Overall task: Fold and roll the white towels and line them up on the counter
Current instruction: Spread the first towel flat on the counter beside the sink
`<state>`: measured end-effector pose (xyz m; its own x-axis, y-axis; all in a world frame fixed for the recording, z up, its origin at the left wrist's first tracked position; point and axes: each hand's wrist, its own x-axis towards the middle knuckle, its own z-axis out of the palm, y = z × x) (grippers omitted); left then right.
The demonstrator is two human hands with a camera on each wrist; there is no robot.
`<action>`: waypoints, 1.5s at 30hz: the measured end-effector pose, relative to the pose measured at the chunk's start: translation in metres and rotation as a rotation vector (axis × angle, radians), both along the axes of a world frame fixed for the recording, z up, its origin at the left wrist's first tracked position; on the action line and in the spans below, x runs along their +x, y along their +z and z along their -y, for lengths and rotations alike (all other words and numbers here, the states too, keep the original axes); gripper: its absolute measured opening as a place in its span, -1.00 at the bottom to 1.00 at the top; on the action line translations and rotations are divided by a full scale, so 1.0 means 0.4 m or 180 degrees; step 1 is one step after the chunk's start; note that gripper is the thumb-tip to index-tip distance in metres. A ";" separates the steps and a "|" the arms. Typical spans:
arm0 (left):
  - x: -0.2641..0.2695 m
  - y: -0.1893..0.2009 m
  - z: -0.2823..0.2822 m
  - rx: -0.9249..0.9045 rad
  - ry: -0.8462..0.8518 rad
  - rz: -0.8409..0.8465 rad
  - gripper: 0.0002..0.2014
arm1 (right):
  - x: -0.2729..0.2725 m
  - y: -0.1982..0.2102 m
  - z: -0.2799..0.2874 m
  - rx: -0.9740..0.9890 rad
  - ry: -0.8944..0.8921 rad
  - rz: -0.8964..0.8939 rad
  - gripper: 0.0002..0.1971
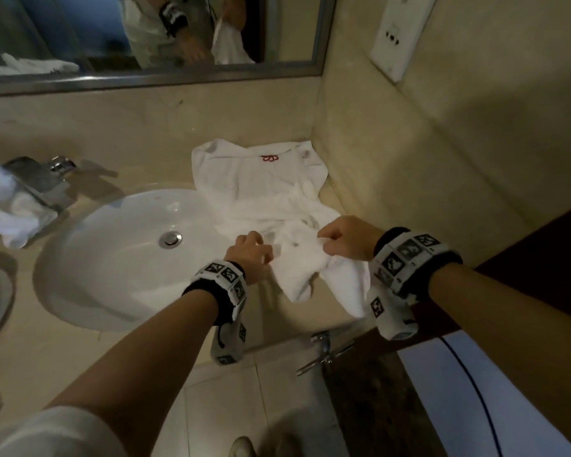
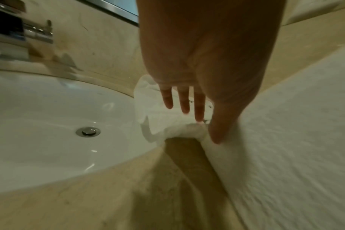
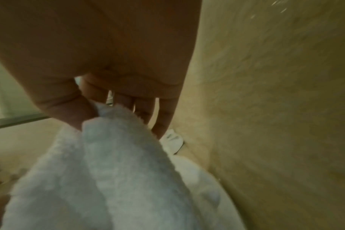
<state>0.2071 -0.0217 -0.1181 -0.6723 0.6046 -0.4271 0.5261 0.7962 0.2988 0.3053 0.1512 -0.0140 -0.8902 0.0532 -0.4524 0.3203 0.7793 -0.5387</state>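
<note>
A white towel with a red mark at its far end lies rumpled on the beige counter, right of the sink. Its near end hangs over the counter's front edge. My left hand is at the towel's near left edge. In the left wrist view that hand has straight fingers, and its thumb touches a raised fold of the towel. My right hand pinches the towel's near right part. The right wrist view shows my right hand's thumb and fingers bunching the towel.
The round white sink sits left of the towel, with a chrome faucet behind it. A second white towel lies crumpled at the far left. A mirror lines the back wall. The side wall closes the right.
</note>
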 end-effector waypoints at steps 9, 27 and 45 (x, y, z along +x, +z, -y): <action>-0.036 0.138 0.038 0.1548 0.0793 0.0144 -0.76 | 0.050 0.064 -0.121 0.0912 -0.0866 -0.0453 -0.66; 0.142 0.222 -0.068 0.0345 -0.0467 0.0791 -0.40 | 0.090 0.209 -0.071 0.0145 -0.0735 -0.1030 -0.65; 0.067 0.194 0.078 -0.0586 -0.0462 0.1059 -0.68 | 0.064 -0.007 -0.029 0.1271 0.0349 0.1157 -0.52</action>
<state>0.2340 -0.0528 -0.0406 -0.3924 0.5762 -0.7170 0.5356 0.7768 0.3312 0.3310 0.1627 -0.0170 -0.6904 0.1994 -0.6954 0.3361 0.9396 -0.0643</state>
